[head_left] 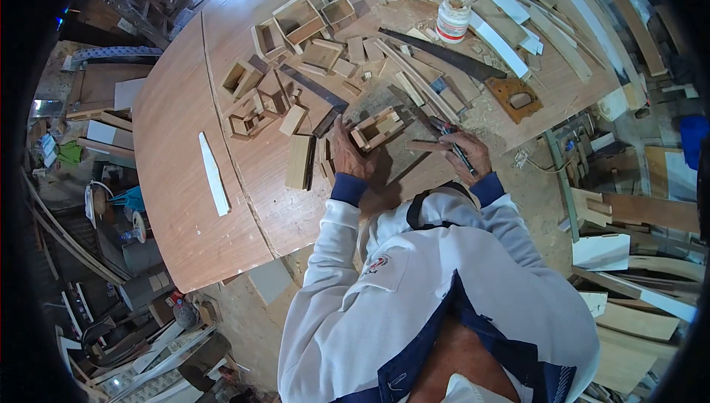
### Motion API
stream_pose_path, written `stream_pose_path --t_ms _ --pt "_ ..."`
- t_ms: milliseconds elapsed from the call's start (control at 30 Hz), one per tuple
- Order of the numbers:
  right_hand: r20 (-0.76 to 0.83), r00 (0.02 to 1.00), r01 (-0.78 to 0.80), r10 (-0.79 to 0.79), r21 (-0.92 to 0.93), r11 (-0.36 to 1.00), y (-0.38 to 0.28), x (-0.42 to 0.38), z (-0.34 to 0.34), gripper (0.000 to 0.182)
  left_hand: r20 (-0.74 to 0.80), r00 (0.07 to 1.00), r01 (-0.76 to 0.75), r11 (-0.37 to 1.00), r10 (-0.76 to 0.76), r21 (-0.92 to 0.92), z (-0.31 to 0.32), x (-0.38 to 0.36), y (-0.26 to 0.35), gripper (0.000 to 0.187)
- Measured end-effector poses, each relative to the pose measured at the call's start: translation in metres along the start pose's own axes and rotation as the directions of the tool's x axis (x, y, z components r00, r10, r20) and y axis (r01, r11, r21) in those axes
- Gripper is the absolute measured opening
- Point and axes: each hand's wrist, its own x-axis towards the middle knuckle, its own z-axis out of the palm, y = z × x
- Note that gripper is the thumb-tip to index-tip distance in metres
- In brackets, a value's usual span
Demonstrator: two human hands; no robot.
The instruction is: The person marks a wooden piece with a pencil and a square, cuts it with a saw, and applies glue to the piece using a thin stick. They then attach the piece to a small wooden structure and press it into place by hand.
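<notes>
My left hand (350,153) is curled against the left side of a small open wooden box (379,129), thumb below its near edge. Just beyond those fingers lies a dark try square (314,87). To the right, my right hand (469,153) is closed around a slim dark tool with a blue part (460,155), whose exact kind I cannot tell. A short thin wooden strip (424,146) sticks out leftward from the same hand. Stacked wood blocks (299,162) stand left of my left wrist.
A handsaw (451,55) with a wooden handle lies across the table (174,181). Behind it stands a white tub (452,21) with a stick in it. Small wooden boxes (298,21) and offcuts spread at the back left. A white tapered strip (213,174) lies on the left.
</notes>
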Motion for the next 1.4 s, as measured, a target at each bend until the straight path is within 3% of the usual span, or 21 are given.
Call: stream_pose_path --t_ms 233,300,467,533,567,600,667,767,967,1033,1133,1200,1333,1400 --pt "-0.006 1.0 -0.024 0.024 -0.009 1.0 0.007 -0.004 0.004 0.036 -0.022 1.0 -0.011 0.994 0.008 -0.106 0.001 -0.002 -0.005 0.105" --pt "0.05 0.99 -0.14 0.135 0.12 0.983 0.01 -0.005 0.006 0.034 -0.033 0.999 0.008 0.993 -0.012 -0.116 -0.001 -0.007 -0.004 0.102" --pt "0.037 0.999 -0.037 0.037 0.013 0.999 -0.007 0.004 0.002 0.032 -0.112 0.991 0.04 0.973 -0.067 -0.228 -0.007 -0.022 -0.015 0.097" --pt "0.056 0.998 -0.019 0.018 0.002 1.0 -0.007 0.006 0.005 0.032 -0.241 0.949 0.064 0.875 -0.202 -0.48 -0.02 -0.026 -0.007 0.097" --pt "0.048 0.999 -0.022 0.022 0.007 1.0 -0.004 0.005 0.008 0.032 -0.213 0.911 0.104 0.696 -0.353 -0.71 -0.013 -0.033 -0.047 0.093" --pt "0.041 0.999 -0.026 0.025 0.012 1.0 -0.002 0.005 0.01 0.033 -0.309 0.915 0.065 0.85 -0.26 -0.523 -0.025 -0.037 -0.046 0.092" --pt "0.065 0.997 -0.037 0.035 0.032 0.999 -0.001 0.005 0.014 0.031 -0.365 0.771 0.29 0.798 -0.522 -0.528 -0.047 -0.036 -0.042 0.092" --pt "0.093 0.996 -0.022 0.019 0.025 0.999 -0.003 0.009 0.017 0.029 -0.473 0.82 0.309 0.945 -0.322 -0.107 -0.071 -0.05 -0.063 0.093" --pt "0.115 0.993 -0.039 0.04 -0.011 0.999 -0.007 0.013 0.026 0.03 -0.534 0.744 0.411 0.905 -0.402 -0.109 -0.064 -0.064 -0.123 0.09" --pt "0.122 0.99 -0.076 0.074 0.013 0.997 -0.007 0.015 0.027 0.03 -0.538 0.738 0.419 0.901 -0.408 -0.108 -0.066 -0.061 -0.115 0.091" --pt "0.122 0.992 0.025 -0.026 0.013 1.0 -0.008 0.022 0.029 0.03 -0.523 0.735 0.42 0.895 -0.432 -0.149 -0.066 -0.061 -0.108 0.095" --pt "0.154 0.988 0.003 0.001 -0.02 1.0 -0.012 0.027 0.029 0.03 -0.492 0.697 0.337 0.844 -0.521 -0.417 -0.065 -0.062 -0.115 0.098" --pt "0.149 0.989 0.026 -0.019 -0.039 0.999 -0.015 0.037 0.032 0.029 -0.558 0.68 0.282 0.872 -0.475 -0.4 -0.073 -0.076 -0.096 0.094" --pt "0.189 0.982 0.028 -0.021 -0.039 0.999 -0.019 0.043 0.032 0.028 -0.628 0.756 0.36 0.918 -0.183 0.166 -0.085 -0.086 -0.052 0.086"
